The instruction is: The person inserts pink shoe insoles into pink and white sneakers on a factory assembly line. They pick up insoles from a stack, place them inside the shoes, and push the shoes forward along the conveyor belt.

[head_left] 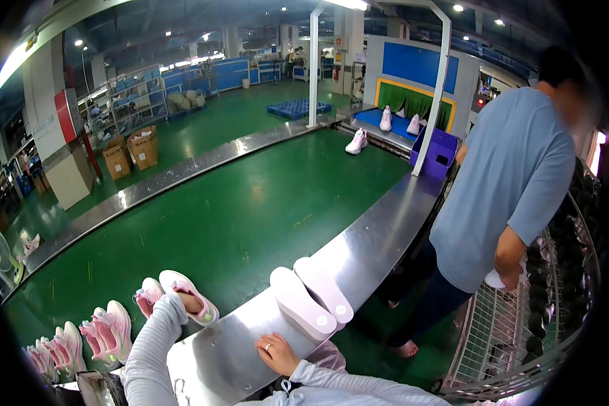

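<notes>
My left hand (193, 304) grips a pink-and-white sneaker (176, 279) at the near edge of the green conveyor belt; the shoe hides most of its fingers. A second sneaker (147, 296) stands against it on the left. Flat on the metal rail (216, 352) rests my right hand (277, 353), a ring on one finger and nothing held. Just beyond it, a pair of pale pink shoe soles (303, 306) lies side by side, reaching from the rail over the belt.
More pink sneakers (107, 331) line the belt's near left edge. One white shoe (356, 141) sits on the far belt, before a machine opening with a green curtain (402, 101). At right, a person in a blue shirt (504, 183) stands beside a wire rack cart (501, 325).
</notes>
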The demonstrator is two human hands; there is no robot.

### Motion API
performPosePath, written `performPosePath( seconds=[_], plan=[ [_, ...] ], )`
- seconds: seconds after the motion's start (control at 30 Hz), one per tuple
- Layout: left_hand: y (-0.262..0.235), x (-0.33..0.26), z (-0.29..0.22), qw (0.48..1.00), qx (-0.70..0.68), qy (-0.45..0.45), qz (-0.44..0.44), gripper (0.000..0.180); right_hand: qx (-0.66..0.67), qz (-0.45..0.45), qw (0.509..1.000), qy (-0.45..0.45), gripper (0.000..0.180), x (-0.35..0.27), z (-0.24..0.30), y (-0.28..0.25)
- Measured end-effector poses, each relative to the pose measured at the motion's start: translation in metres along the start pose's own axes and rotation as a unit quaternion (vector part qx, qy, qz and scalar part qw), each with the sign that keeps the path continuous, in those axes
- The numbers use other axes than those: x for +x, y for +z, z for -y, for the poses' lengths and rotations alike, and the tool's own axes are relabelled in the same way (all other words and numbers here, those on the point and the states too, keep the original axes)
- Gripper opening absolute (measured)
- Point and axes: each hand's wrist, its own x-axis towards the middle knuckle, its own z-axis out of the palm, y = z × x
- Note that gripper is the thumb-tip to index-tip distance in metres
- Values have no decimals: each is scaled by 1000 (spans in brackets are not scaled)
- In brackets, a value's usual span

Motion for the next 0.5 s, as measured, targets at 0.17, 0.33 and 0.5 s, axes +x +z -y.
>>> performPosePath(
  seconds=[0.17,0.33,0.5],
  plan=[
    [-15,-2,-1,1000,8,-10,-19,29,-34,28,999,-15,13,6,-1,-5],
    [-22,-8,-2,999,19,-30,-41,27,-80,41,996,-9,10,4,-1,-4],
    [-13,-41,12,994,23,-85,-59,24,-93,62,994,-19,13,0,2,-6]
  ],
)
